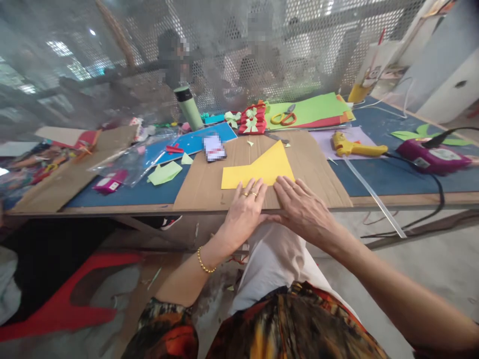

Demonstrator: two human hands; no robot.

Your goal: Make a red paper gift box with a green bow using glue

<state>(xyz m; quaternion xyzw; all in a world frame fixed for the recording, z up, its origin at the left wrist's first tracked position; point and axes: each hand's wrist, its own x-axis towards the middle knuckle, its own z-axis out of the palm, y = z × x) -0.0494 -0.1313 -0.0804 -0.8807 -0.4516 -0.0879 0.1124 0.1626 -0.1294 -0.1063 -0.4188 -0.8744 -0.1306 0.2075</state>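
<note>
Right hand [303, 209]: flat, fingers spread, pressing the near edge of the yellow paper [258, 172].
Left hand [245, 209]: open, ringed fingertips on the same edge.
Yellow paper: folded, lying on a cardboard sheet [318, 169].
Nearby: glue gun [354, 147], scissors [284, 117].

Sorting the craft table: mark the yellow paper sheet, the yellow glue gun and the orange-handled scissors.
yellow paper sheet [262, 172], head view, middle of the sheet.
yellow glue gun [355, 147], head view, on its body.
orange-handled scissors [283, 118], head view, on the handles.
</note>
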